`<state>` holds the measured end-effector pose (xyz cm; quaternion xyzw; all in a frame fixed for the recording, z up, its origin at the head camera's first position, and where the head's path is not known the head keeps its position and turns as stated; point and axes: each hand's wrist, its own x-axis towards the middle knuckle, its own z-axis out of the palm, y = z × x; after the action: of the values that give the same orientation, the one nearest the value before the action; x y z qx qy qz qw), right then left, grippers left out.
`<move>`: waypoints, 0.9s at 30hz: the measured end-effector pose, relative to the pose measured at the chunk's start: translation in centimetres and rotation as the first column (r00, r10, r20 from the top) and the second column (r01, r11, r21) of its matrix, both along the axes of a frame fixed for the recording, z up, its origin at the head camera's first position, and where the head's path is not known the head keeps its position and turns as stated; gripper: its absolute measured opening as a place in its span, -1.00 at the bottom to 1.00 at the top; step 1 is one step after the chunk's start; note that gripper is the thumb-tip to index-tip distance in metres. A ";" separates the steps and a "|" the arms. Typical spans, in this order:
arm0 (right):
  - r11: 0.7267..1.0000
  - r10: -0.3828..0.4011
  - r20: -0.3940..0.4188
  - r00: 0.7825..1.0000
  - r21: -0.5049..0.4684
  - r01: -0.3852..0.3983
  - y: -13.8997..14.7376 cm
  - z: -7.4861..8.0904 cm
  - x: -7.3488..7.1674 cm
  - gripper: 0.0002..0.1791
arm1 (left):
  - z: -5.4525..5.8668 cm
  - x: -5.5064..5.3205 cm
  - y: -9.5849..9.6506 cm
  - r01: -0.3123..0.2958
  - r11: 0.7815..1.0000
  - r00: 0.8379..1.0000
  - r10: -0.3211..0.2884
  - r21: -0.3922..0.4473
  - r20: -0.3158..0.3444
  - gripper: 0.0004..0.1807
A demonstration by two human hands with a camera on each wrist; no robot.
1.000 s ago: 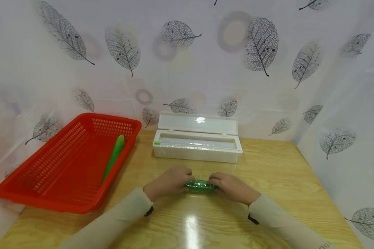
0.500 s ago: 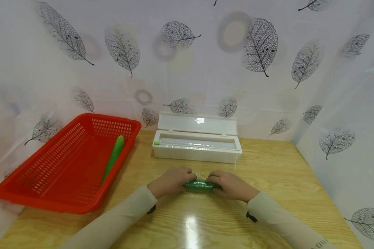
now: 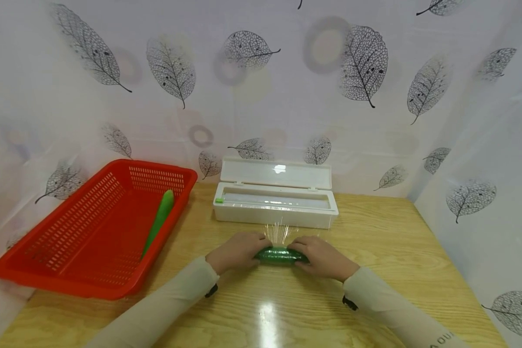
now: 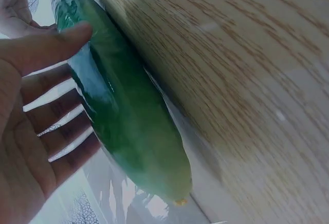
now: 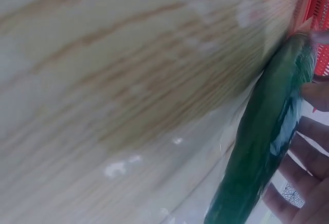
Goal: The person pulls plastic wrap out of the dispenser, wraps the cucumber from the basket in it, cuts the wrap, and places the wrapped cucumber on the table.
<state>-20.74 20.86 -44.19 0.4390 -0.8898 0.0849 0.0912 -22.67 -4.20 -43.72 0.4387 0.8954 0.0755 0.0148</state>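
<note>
Between both hands, a dark green cucumber lies crosswise over the table in shiny clear cling film. My left hand grips its left part, thumb on the near side and fingers on the far side. My right hand holds the right part in the same way. In the left wrist view the cucumber shows a yellowish tip under loose film. Film creases fan out from it toward a white cling film dispenser, whose lid stands up.
A red plastic basket stands at the left, with a long bright green vegetable leaning along its right side. A green slider sits at the dispenser's left end. Behind the wooden table hangs a leaf-print curtain.
The cucumber has rolled slightly away from me under both hands, its wrapping now looking smoother. Fanned creases have appeared in the film behind it. Basket and dispenser have stayed put.
</note>
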 end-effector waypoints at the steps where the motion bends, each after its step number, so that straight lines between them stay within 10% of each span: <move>1: 1.000 -0.020 0.018 1.000 0.011 0.020 0.0 0.1 0.1 -0.55 | 0.0 0.0 0.0 -0.007 1.000 1.000 0.007 -0.003 0.008 -0.50; 27: 0.988 -0.143 0.227 0.963 -0.016 0.151 0.4 -0.2 -0.4 -0.53 | -0.1 -0.3 0.7 -0.127 0.992 0.992 0.127 -0.007 -0.011 -0.56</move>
<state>-21.18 21.22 -44.36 0.3576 -0.9230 0.1421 0.0030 -22.94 -3.53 -43.81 0.3810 0.9219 0.0704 0.0069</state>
